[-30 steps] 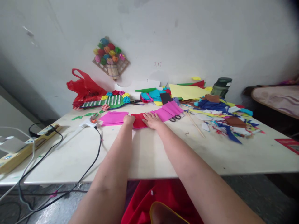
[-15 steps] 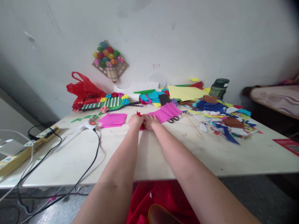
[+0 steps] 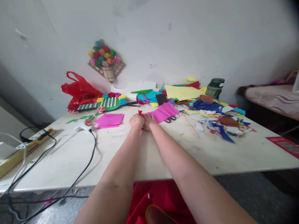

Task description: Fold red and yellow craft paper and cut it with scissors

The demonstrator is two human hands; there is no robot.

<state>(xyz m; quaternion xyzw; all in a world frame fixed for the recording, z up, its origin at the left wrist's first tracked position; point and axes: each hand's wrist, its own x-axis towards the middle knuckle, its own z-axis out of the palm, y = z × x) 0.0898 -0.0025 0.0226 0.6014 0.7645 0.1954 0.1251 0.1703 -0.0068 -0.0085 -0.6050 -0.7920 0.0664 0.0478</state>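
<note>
Left hand (image 3: 136, 120): clenched, knuckles up, pressed against the right hand on the worktop (image 3: 149, 155); a small red paper piece (image 3: 140, 112) is gripped in it.
Right hand (image 3: 148, 121): closed on the same red piece, fingers bunched against the left hand.
Red piece: almost wholly covered by the two hands; only a crumpled tip is seen, just beyond the knuckles.
To the left of the hands: a flat pink paper sheet (image 3: 109, 120) is laid near, then a white tool with a black cable (image 3: 93, 146).
To the right of the hands: a pleated pink paper strip (image 3: 164, 111) is touched or nearly touched by the right hand; black-handled scissors (image 3: 170, 118) and a thin wooden stick (image 3: 190, 124) are found beside it.
Risk, tearing: the thin red piece could be ripped if the hands are pulled apart while clenched this tightly.
Risk, knocking: the pleated strip or the scissors could be shoved aside by the right hand, so closely are they placed.
Risk, snagging: the cable could be caught if the left forearm is swept outward.
Writing: "217" (image 3: 153, 66) is seen handwritten on the wall beyond the hands.
Other print: a red card (image 3: 283, 144) far to the right is printed, but nothing on it can be read; no brand can be made out.
</note>
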